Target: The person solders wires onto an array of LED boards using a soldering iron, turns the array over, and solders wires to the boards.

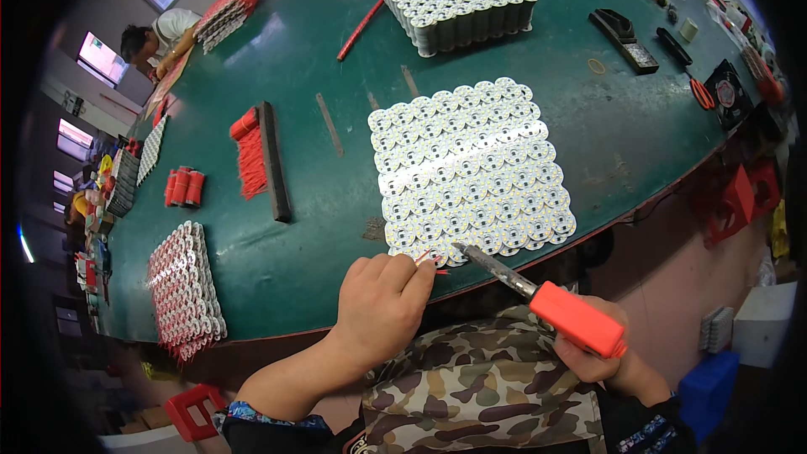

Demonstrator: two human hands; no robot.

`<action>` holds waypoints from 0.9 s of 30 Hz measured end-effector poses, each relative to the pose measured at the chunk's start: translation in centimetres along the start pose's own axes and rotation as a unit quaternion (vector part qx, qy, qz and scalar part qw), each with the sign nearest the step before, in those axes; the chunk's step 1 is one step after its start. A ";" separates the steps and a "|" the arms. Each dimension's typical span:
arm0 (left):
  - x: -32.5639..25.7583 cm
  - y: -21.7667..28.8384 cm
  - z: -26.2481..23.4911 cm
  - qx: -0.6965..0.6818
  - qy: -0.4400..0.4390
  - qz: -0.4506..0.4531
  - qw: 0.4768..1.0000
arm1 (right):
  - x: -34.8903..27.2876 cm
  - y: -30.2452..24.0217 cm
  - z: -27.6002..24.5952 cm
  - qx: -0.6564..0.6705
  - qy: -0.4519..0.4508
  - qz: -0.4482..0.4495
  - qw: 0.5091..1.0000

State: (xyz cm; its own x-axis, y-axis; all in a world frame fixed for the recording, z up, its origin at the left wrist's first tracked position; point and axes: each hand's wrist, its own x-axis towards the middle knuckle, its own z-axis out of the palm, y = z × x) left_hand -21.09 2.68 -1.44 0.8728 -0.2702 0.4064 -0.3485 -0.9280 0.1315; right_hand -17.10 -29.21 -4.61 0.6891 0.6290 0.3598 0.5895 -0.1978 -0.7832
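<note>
A white panel of joined round LED circuit boards lies flat on the green table in front of me. My left hand is at its near edge, closed in a pinch on thin red wires whose ends poke out past the fingertips. My right hand grips the orange-red handle of a soldering iron. The iron slants up to the left, its metal tip over the panel's near edge, close to the wires. Whether the tip touches a board, I cannot tell.
Left of the panel lie red wires beside a dark bar, red wire bundles and wired panels. A panel stack stands behind. Scissors and a black tray lie right. Another person leans at the far left.
</note>
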 end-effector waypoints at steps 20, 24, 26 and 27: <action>-0.2 -0.5 0.0 -0.028 -0.016 -0.006 0.999 | 0.9 -0.5 0.4 0.015 -0.022 0.002 1.000; -0.1 -0.4 -0.1 -0.028 -0.021 -0.009 0.999 | 1.4 -0.7 0.4 0.018 -0.015 -0.011 1.000; -0.1 -0.4 -0.1 -0.027 -0.021 -0.010 0.999 | 1.6 -1.0 0.3 0.006 -0.017 -0.025 1.000; -0.2 -0.4 -0.1 -0.026 -0.021 -0.012 0.999 | 1.7 -1.1 0.2 0.016 -0.022 -0.010 1.000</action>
State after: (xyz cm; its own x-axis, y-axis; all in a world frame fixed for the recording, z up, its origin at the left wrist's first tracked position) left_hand -21.14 3.10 -1.44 0.8944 -0.2602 0.3638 -0.3439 -0.9201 0.1875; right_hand -16.64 -27.74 -3.27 0.6577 0.6651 0.3537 0.5893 -0.1617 -0.7916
